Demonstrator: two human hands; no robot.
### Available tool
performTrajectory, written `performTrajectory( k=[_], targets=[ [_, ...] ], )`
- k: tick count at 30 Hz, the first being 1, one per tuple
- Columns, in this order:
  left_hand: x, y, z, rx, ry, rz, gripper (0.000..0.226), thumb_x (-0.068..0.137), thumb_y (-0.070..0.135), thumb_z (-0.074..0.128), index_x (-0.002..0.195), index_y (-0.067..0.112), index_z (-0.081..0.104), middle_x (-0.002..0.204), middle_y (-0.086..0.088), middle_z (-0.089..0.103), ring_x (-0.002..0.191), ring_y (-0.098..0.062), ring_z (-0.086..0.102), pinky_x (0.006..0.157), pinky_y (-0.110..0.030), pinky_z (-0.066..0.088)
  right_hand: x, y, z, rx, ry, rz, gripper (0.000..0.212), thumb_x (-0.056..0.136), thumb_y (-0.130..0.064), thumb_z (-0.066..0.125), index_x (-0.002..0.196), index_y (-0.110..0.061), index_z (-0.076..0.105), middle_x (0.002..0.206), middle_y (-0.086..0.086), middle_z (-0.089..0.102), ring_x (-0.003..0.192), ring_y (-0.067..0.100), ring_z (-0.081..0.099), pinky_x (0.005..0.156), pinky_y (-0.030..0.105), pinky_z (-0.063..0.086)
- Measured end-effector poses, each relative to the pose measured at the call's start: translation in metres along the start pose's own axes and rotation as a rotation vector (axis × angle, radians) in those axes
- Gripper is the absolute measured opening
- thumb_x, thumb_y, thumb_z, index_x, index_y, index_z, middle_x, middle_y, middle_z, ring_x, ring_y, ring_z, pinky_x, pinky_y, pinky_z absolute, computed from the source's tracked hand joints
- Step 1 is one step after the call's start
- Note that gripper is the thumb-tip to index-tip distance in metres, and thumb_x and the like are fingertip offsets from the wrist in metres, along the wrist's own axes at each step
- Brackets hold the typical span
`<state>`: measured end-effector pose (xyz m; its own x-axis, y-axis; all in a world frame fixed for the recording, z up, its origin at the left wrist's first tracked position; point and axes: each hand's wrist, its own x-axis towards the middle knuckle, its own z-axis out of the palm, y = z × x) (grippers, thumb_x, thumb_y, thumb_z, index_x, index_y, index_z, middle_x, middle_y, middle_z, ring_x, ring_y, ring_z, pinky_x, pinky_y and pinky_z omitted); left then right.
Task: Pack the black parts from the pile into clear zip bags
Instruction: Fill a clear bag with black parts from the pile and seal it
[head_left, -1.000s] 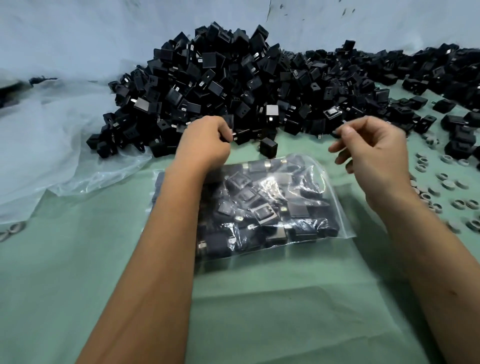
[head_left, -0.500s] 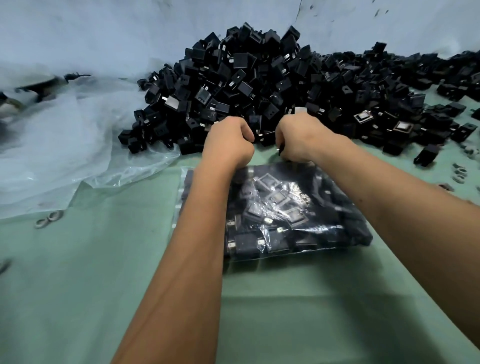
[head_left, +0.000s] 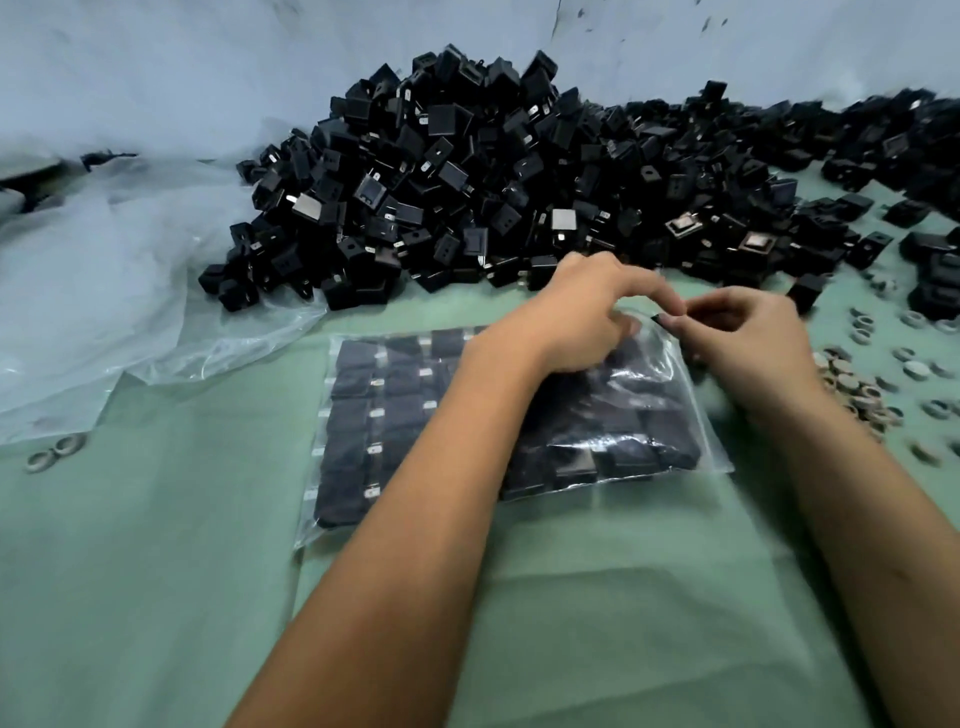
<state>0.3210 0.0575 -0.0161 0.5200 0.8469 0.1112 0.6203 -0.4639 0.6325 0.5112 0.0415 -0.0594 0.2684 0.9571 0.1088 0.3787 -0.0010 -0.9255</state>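
Your table (head_left: 156, 597): green cloth cover, creased in front. On it, far side: big pile of black parts (head_left: 467, 176), spreading right along back edge, loose strays (head_left: 805, 291) near its front. Centre: clear zip bag (head_left: 363, 431) lying flat, black parts inside in rows. Left: crumpled clear plastic sheet (head_left: 104, 312), its edge touching pile. Two grey rings (head_left: 54, 451) near left edge below sheet. Right: many small grey rings (head_left: 857, 389), some heaped, some scattered; blurred.
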Motion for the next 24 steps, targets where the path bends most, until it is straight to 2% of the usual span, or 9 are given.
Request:
performTrajectory(
  k=[3,7,11,14,17,21,24],
  targets=[
    [0.002,0.005,0.003,0.044,-0.010,0.049,0.039,0.101,0.008,0.057,0.115,0.042,0.071,0.122,-0.001,0.051,0.128,-0.019,0.031,0.103,-0.033,0.029,-0.004,0.005,-0.006,0.036,-0.068,-0.046,0.018,0.088,-0.014,0.081,0.104,-0.008,0.076,0.082,0.002,0.077,0.058,-0.002,0.065,0.055,0.013,0.051],
    [0.000,-0.004,-0.005,0.122,0.038,0.054,0.028,0.099,0.010,0.063,0.110,0.035,0.071,0.121,0.002,0.051,0.125,-0.018,0.032,0.110,-0.037,0.030,0.000,0.004,-0.011,0.110,-0.176,0.005,0.021,0.091,-0.013,0.077,0.109,-0.003,0.075,0.093,0.018,0.077,0.066,0.013,0.064,0.064,0.024,0.050],
    [-0.001,-0.008,-0.002,0.077,0.001,0.031,0.023,0.101,0.012,0.059,0.108,0.032,0.066,0.121,0.000,0.049,0.124,-0.017,0.031,0.100,-0.030,0.029,0.001,0.005,-0.014,0.116,-0.235,0.018,0.023,0.088,-0.013,0.079,0.103,0.002,0.070,0.084,0.017,0.073,0.060,0.011,0.061,0.062,0.023,0.050],
    [0.000,-0.007,0.000,0.107,0.012,0.047,0.016,0.098,0.014,0.065,0.103,0.029,0.065,0.118,0.001,0.049,0.121,-0.016,0.030,0.099,-0.026,0.026,-0.001,0.003,-0.017,0.175,-0.316,0.008,0.027,0.084,-0.018,0.080,0.100,0.001,0.072,0.085,0.022,0.071,0.067,0.018,0.061,0.066,0.025,0.051],
    [0.000,-0.006,-0.002,0.131,0.041,0.054,0.011,0.098,0.017,0.067,0.102,0.027,0.066,0.117,-0.001,0.050,0.121,-0.017,0.032,0.099,-0.027,0.028,-0.007,0.001,-0.015,0.204,-0.408,-0.060,0.028,0.080,-0.023,0.080,0.099,-0.002,0.077,0.074,0.009,0.072,0.061,0.010,0.060,0.060,0.016,0.052],
    [-0.001,-0.007,-0.008,0.135,0.080,0.064,0.010,0.097,0.019,0.067,0.103,0.026,0.066,0.118,0.000,0.051,0.119,-0.016,0.032,0.098,-0.027,0.026,-0.007,0.000,-0.013,0.242,-0.387,-0.114,0.014,0.085,-0.012,0.079,0.096,-0.003,0.079,0.074,0.013,0.074,0.062,0.011,0.065,0.061,0.018,0.055],
    [-0.001,-0.006,-0.007,0.139,0.079,0.059,0.009,0.098,0.019,0.067,0.104,0.026,0.066,0.117,0.000,0.051,0.118,-0.016,0.033,0.099,-0.031,0.030,-0.006,-0.003,-0.012,0.254,-0.331,-0.166,0.010,0.091,-0.001,0.072,0.101,-0.003,0.075,0.076,0.010,0.075,0.065,0.015,0.069,0.062,0.021,0.056]
  ],
)
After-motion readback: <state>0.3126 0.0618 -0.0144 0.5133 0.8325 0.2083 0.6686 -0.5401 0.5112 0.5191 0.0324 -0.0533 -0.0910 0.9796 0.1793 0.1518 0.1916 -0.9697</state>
